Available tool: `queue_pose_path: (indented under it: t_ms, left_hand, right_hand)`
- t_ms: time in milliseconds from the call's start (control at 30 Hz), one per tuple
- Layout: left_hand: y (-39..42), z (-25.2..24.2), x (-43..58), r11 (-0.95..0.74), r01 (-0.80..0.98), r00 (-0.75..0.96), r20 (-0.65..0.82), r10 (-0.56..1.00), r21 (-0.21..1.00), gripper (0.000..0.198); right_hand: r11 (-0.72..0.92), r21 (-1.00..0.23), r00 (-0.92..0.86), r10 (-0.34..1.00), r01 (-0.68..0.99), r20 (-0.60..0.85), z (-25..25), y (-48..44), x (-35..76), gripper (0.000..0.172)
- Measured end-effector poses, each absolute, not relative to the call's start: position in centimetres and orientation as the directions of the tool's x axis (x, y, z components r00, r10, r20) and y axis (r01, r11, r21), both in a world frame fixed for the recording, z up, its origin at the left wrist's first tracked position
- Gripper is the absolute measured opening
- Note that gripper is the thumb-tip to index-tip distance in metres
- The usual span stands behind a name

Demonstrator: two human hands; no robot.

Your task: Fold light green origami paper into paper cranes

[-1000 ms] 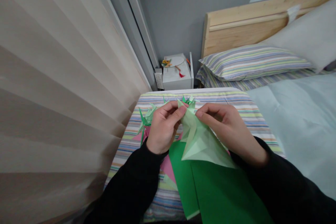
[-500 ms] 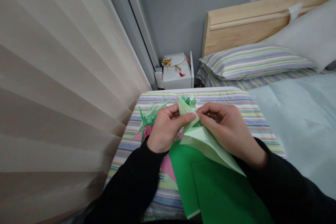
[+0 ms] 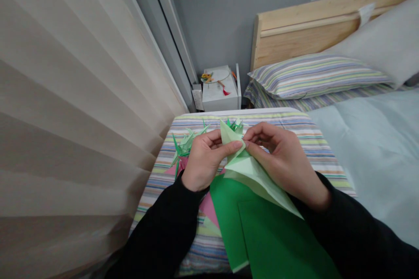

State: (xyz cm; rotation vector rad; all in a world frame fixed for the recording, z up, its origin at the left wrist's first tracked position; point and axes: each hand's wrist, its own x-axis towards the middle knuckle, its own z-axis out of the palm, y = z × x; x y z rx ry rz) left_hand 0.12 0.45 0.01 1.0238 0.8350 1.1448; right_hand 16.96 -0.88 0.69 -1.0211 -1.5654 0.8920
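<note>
Pale green folded paper (image 3: 252,174) in the closed pinch grip of left hand (image 3: 204,161) and right hand (image 3: 281,161), both wrists angled inward

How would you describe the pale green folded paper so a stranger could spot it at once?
On the bed, find the multicoloured striped blanket. Above a large dark green paper sheet on it, the left hand and right hand pinch a pale green folded paper. It alone is held, and it is paler than the small bright green folded shapes nearby.
</note>
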Motion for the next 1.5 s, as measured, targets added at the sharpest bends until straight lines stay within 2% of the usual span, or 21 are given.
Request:
queue_pose_path:
  t_ms: [100,267,500,667,1033,1233,1333,1500]
  left_hand:
    - [0.5,-0.14,0.12,0.053,-0.288,0.202,0.007,0.979,0.956,0.022]
    - [0.52,-0.14,0.22,-0.033,-0.2,0.152,0.064,0.986,0.979,0.021]
    - [0.65,-0.12,0.17,-0.154,-0.086,0.11,0.163,0.981,0.984,0.016]
    - [0.79,-0.53,-0.02,-0.131,-0.053,0.083,0.135,0.987,0.99,0.017]
    - [0.32,-0.07,0.26,-0.086,-0.081,0.09,0.093,0.992,0.993,0.019]
    - [0.33,-0.28,0.0,-0.014,-0.169,0.152,0.04,0.988,0.985,0.025]
    - [0.31,-0.41,-0.02,0.023,-0.197,0.189,0.015,0.982,0.98,0.029]
    - [0.45,-0.46,-0.03,-0.074,-0.127,0.137,0.091,0.986,0.989,0.022]
  right_hand:
    - [0.4,-0.889,-0.099,0.916,0.22,0.388,0.85,-0.94,17.05,0.004]
    - [0.281,-0.923,-0.121,0.959,0.262,0.258,1.22,-1.11,17.27,0.017]
    - [0.226,-0.949,-0.121,0.971,0.22,0.204,1.16,-0.87,17.41,0.009]
    - [0.225,-0.964,-0.123,0.97,0.139,0.208,0.97,-0.66,17.46,0.01]
    - [0.202,-0.968,-0.106,0.977,0.149,0.188,1.01,-0.79,17.31,0.019]
    - [0.066,-0.997,-0.095,0.993,0.026,0.063,1.23,-0.73,17.12,0.017]
    - [-0.005,-0.997,-0.081,0.997,-0.08,0.002,1.5,-0.62,17.06,0.024]
    - [0.021,-0.998,-0.12,0.992,-0.06,0.028,1.53,-0.66,16.95,0.026]
